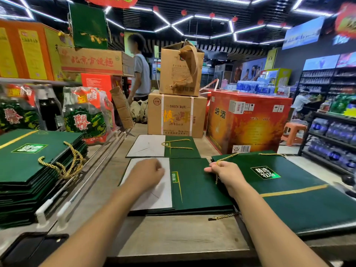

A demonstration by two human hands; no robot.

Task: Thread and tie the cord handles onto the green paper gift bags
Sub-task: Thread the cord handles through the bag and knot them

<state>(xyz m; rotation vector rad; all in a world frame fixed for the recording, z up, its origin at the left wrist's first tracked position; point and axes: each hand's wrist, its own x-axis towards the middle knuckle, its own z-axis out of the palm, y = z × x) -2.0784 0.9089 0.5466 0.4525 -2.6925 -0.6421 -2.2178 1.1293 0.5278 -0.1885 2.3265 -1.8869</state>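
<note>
Green paper gift bags lie flat in a centre stack on the wooden counter, with a grey inner panel uppermost on the stack's left half.

Head view:
- The left hand rests on that grey panel with its fingers curled under. Whether they hold anything cannot be told.
- The right hand sits at the stack's right edge and pinches a gold cord. The cord runs over the labelled bag just right of the stack.
- Left of the stack, well apart, is a tall pile of bags (cord handles fitted).
- Beyond the stack lies one more bag with a cord loop.
- A loose cord end lies at the stack's near right corner.
- A red carton stands beyond the stack, to its right.
</note>
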